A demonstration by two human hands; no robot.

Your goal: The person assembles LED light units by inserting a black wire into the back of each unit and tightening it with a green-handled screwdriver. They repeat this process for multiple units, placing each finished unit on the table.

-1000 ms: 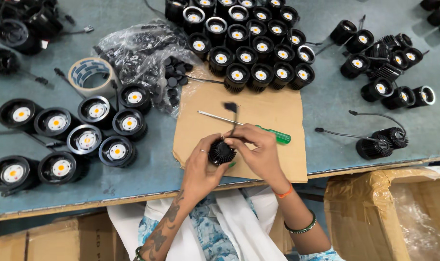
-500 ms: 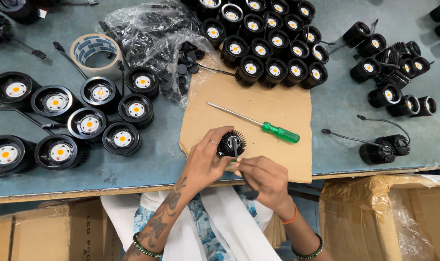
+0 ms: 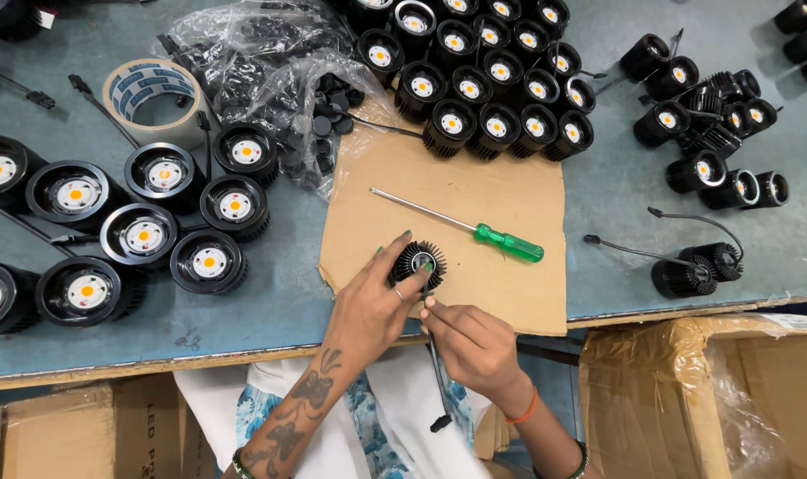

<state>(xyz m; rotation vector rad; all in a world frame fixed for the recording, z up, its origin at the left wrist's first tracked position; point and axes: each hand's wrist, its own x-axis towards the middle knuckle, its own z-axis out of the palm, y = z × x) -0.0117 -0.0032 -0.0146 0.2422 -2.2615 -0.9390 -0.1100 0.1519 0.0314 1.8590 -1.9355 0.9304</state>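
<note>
My left hand (image 3: 375, 302) grips a small black finned lamp body (image 3: 418, 260) over the near edge of a brown cardboard sheet (image 3: 501, 293). My right hand (image 3: 472, 344) sits just below it, pinching the lamp's black wire (image 3: 435, 372), which hangs down towards my lap and ends in a small plug. A green-handled screwdriver (image 3: 474, 229) lies on the cardboard just beyond the lamp, untouched.
Several wide black round lamps (image 3: 143, 236) sit at the left beside a tape roll (image 3: 150, 89). A clear plastic bag of black parts (image 3: 310, 115) lies behind. Rows of small black lamps (image 3: 474, 80) stand at the back, more (image 3: 714, 133) at right. Cardboard boxes (image 3: 705, 399) stand below the table edge.
The lamp has been turned so its finned back faces up. My right hand has dropped below it onto the wire. The view has shifted left.
</note>
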